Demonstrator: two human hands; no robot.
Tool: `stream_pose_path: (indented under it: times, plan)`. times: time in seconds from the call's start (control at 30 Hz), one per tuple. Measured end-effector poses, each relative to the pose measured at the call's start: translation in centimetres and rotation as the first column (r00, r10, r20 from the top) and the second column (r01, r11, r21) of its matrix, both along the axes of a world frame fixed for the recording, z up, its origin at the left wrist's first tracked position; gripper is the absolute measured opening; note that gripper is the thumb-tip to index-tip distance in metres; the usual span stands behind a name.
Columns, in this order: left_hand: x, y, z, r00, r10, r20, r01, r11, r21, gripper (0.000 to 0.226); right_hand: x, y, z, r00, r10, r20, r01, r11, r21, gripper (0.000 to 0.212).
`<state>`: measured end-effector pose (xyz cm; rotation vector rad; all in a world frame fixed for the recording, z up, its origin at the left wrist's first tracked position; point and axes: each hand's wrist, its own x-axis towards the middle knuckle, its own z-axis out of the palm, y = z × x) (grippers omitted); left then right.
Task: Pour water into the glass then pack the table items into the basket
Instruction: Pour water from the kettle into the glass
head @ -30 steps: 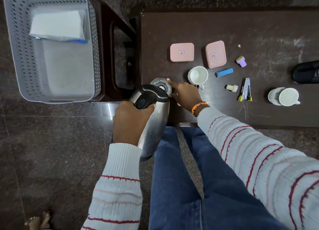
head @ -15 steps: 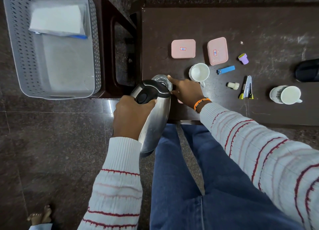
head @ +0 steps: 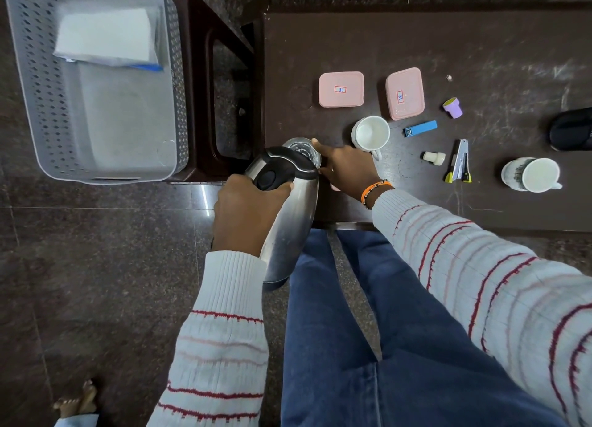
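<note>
At far left the basket (head: 96, 84) waits. Our left hand (head: 246, 212) grips the kettle (head: 288, 215), its long axis tilted forward, spout over the glass (head: 302, 148) at the surface's (head: 480, 42) near-left corner; our right hand (head: 349, 167) wraps around the glass.

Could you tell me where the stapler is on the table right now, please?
In the head view the stapler lies on the right part of the table, between the small white cap and the patterned mug, just below the blue lighter.
</note>
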<state>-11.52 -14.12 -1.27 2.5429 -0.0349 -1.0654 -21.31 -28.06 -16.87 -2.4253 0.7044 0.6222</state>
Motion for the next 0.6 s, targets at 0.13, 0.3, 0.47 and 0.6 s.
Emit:
stream_pose_path:
  times: [0.13, 0.3, 0.47, 0.6]
  plan:
    - [0.42, 0.00, 0.09, 0.999, -0.031, -0.015, 0.031, 0.999, 0.021, 0.050, -0.02, 0.01, -0.14, 1.000, -0.006, 0.006, 0.006, 1.000, 0.008, 0.059]
    - [0.37, 0.46, 0.28, 0.999, -0.045, -0.014, 0.045, 0.998, 0.034, 0.049, -0.06, 0.03, -0.23, 1.000, -0.001, 0.002, 0.001, 1.000, 0.009, 0.059]
    - [0.26, 0.69, 0.33, 0.999, -0.037, -0.024, 0.038, 0.999, 0.036, 0.048, -0.06, 0.06, -0.08, 1.000, -0.024, 0.002, 0.024, 1.000, 0.019, 0.059]
    - [0.29, 0.59, 0.22, 0.999, -0.032, -0.013, 0.033, 0.999, 0.035, 0.046, -0.12, 0.11, 0.03, 0.999, -0.033, 0.019, 0.033, 0.999, 0.022, 0.059]
